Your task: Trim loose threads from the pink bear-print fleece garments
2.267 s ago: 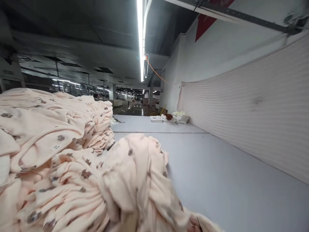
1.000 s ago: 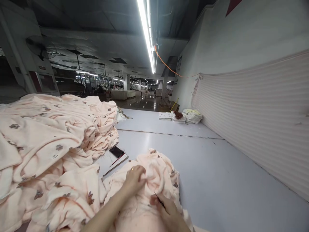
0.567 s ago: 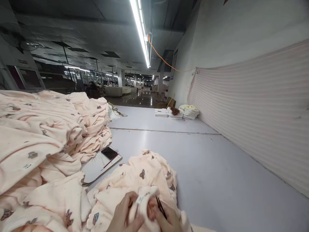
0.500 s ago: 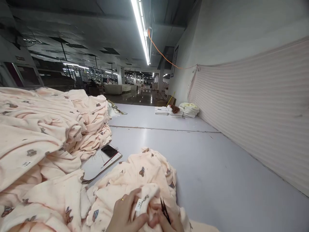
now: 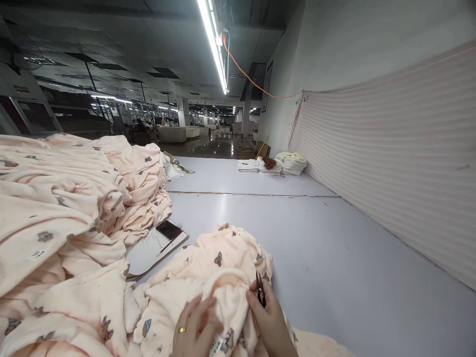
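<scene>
A pale peach fleece garment [image 5: 238,248] printed with small butterflies and flowers lies bunched in front of me. My left hand [image 5: 195,327], with a gold ring, curls its fingers around the fabric beside the neck opening; its fingertips are slightly blurred. Below it a white size label [image 5: 216,344] shows in part. My right hand [image 5: 271,320] holds black thread snips [image 5: 261,291] in its palm, blades pointing up and away. The thumb and forefinger of that hand pinch the right side of the garment's curved neck edge.
A large heap of similar garments [image 5: 74,198] fills the left. Between it and my garment lies a clipboard with paper [image 5: 148,253], a pen and a phone [image 5: 168,229]. Folded white stacks [image 5: 292,163] stand at the far end of the table [image 5: 316,258]. Striped cloth [image 5: 390,163] covers the right wall.
My right hand has moved up and right with the snips, drawing the neck edge open. The size label has shifted lower, and my left hand sits a little lower on the fabric.
</scene>
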